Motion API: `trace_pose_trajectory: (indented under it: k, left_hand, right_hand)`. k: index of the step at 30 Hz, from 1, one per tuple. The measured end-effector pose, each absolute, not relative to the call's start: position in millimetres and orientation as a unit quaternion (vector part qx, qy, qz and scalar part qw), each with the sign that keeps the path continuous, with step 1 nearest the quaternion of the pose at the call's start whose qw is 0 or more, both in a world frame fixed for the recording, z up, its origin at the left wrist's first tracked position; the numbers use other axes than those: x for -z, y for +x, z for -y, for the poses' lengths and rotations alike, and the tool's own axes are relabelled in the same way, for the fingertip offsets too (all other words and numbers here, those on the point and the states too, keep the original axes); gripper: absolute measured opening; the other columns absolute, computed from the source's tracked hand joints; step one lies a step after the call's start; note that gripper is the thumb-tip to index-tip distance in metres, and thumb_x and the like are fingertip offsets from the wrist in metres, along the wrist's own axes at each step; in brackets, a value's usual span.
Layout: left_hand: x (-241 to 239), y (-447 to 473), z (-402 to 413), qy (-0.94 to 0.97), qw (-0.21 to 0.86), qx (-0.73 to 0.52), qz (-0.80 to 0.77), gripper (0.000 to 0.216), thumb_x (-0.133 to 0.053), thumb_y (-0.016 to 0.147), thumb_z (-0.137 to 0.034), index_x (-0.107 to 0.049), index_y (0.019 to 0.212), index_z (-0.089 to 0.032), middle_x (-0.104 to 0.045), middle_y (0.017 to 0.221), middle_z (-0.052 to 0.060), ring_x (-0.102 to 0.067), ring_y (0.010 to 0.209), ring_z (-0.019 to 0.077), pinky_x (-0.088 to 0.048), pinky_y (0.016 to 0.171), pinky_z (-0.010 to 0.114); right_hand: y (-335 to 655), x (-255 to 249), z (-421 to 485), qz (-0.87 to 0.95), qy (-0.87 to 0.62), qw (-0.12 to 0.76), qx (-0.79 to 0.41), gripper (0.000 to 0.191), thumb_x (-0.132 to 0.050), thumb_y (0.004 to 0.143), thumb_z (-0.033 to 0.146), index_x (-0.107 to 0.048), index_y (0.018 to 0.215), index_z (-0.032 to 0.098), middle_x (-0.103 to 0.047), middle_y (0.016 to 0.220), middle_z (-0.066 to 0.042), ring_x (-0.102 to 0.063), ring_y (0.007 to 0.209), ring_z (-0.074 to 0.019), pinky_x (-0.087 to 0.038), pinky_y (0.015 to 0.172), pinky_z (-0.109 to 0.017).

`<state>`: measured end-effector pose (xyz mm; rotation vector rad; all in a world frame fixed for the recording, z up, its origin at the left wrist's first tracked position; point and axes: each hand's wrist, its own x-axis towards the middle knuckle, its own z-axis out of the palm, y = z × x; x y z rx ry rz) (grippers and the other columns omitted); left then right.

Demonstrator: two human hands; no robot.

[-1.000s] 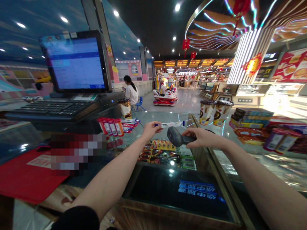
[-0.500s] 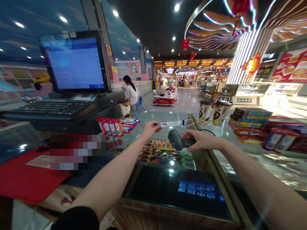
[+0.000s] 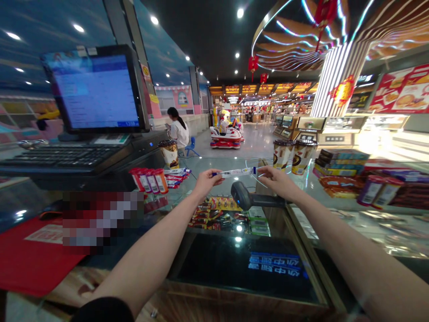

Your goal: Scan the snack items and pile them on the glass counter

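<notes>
My left hand [image 3: 207, 182] pinches one end of a slim, clear-and-white stick packet [image 3: 236, 172] with dark blue ends, held level above the glass counter. My right hand [image 3: 276, 181] is at the packet's other end, thumb and fingers curved and slightly apart; whether they touch it I cannot tell. Just below that hand, a black barcode scanner [image 3: 243, 196] lies on the counter, its handle pointing right.
A monitor [image 3: 94, 89] and keyboard [image 3: 56, 152] stand at left, near a red mat [image 3: 30, 259]. Snack tubes [image 3: 149, 181] and a lidded cup [image 3: 168, 154] sit beside them. More cups [image 3: 300, 156], stacked boxes [image 3: 340, 163] and snack packs stand at right. A seated person [image 3: 179, 129] is beyond.
My right hand has let go of the barcode scanner and moved up to the right end of the stick packet. My left hand keeps its hold on the packet. The view has shifted slightly.
</notes>
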<state>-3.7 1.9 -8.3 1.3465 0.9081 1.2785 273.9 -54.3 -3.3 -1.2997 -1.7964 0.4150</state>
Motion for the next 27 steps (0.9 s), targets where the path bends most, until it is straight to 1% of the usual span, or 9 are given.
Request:
trace_pose_trajectory:
  k: [3,7,11,14,17,20,23,25,27]
  left_hand:
    - [5.1,-0.9,0.8,0.569,0.508,-0.531,-0.369,0.028,-0.084,0.067,-0.024,-0.070,0.089,-0.013,-0.072,0.079,0.002,-0.070,0.074,0.0121,-0.059,0.085,0.032]
    - [1.2,4.5,4.5,0.583,0.504,-0.527,-0.358,0.035,-0.085,0.063,-0.031,-0.070,0.089,-0.013,-0.072,0.079,0.002,-0.070,0.075,0.0128,-0.059,0.086,0.033]
    - [-3.8,8.2,5.7,0.601,0.483,-0.524,-0.360,0.041,-0.086,0.061,-0.038,-0.070,0.090,-0.014,-0.073,0.081,0.003,-0.070,0.074,0.0133,-0.059,0.084,0.033]
    - [-10.3,10.2,5.8,0.628,0.458,-0.521,-0.354,0.043,-0.085,0.061,-0.044,-0.070,0.090,-0.015,-0.073,0.081,0.003,-0.070,0.076,0.0144,-0.058,0.081,0.031]
    - [-19.4,12.4,7.2,0.655,0.417,-0.524,-0.351,0.041,-0.083,0.063,-0.046,-0.070,0.088,-0.016,-0.072,0.081,0.003,-0.070,0.079,0.0159,-0.057,0.076,0.028]
    - [-29.2,14.5,8.7,0.670,0.380,-0.532,-0.350,0.037,-0.079,0.066,-0.045,-0.071,0.089,-0.017,-0.071,0.081,0.002,-0.067,0.078,0.0149,-0.056,0.072,0.026]
    - [-38.9,17.0,5.7,0.688,0.333,-0.531,-0.367,0.030,-0.075,0.070,-0.040,-0.072,0.090,-0.019,-0.068,0.079,0.001,-0.062,0.072,0.0132,-0.054,0.069,0.025]
    - [-45.8,20.5,0.4,0.711,0.279,-0.520,-0.382,0.023,-0.072,0.071,-0.035,-0.073,0.089,-0.019,-0.067,0.079,0.001,-0.059,0.071,0.0132,-0.052,0.069,0.025]
    - [-53.3,27.4,-5.7,0.735,0.234,-0.505,-0.388,0.018,-0.071,0.071,-0.030,-0.075,0.086,-0.020,-0.067,0.080,0.002,-0.058,0.072,0.0143,-0.050,0.071,0.026]
  right_hand:
    - [273.4,11.8,45.9,0.686,-0.521,0.478,-0.172,0.038,-0.060,0.084,0.025,-0.057,0.122,0.021,-0.069,0.117,-0.011,-0.068,0.096,-0.0206,-0.053,0.087,-0.040]
    - [272.4,15.1,39.9,0.674,-0.521,0.488,-0.190,0.041,-0.061,0.083,0.025,-0.056,0.123,0.022,-0.072,0.107,-0.008,-0.069,0.092,-0.0193,-0.052,0.087,-0.039]
    - [271.6,11.4,37.9,0.645,-0.535,0.514,-0.181,0.036,-0.063,0.078,0.022,-0.060,0.114,0.020,-0.072,0.088,-0.003,-0.066,0.078,-0.0170,-0.051,0.075,-0.032]
    - [270.2,6.6,38.8,0.630,-0.538,0.534,-0.167,0.026,-0.062,0.075,0.019,-0.063,0.102,0.020,-0.067,0.072,0.002,-0.063,0.069,-0.0152,-0.047,0.068,-0.028]
    - [268.1,1.1,41.8,0.627,-0.518,0.556,-0.174,0.016,-0.060,0.075,0.019,-0.063,0.091,0.020,-0.065,0.069,0.003,-0.063,0.067,-0.0143,-0.047,0.066,-0.027]
    - [267.6,-4.1,45.7,0.625,-0.493,0.573,-0.196,0.010,-0.060,0.076,0.022,-0.061,0.086,0.020,-0.064,0.069,0.002,-0.063,0.065,-0.0140,-0.048,0.065,-0.026]
    - [271.4,-9.2,49.8,0.638,-0.488,0.563,-0.194,0.009,-0.061,0.078,0.024,-0.061,0.086,0.020,-0.064,0.069,0.003,-0.062,0.064,-0.0134,-0.047,0.063,-0.025]
    - [276.8,-13.1,53.4,0.650,-0.499,0.545,-0.176,0.011,-0.061,0.078,0.023,-0.062,0.089,0.020,-0.062,0.068,0.004,-0.061,0.064,-0.0131,-0.045,0.064,-0.025]
    - [284.2,-17.4,59.0,0.662,-0.519,0.522,-0.139,0.018,-0.061,0.078,0.019,-0.064,0.096,0.020,-0.058,0.065,0.005,-0.058,0.065,-0.0129,-0.043,0.064,-0.024]
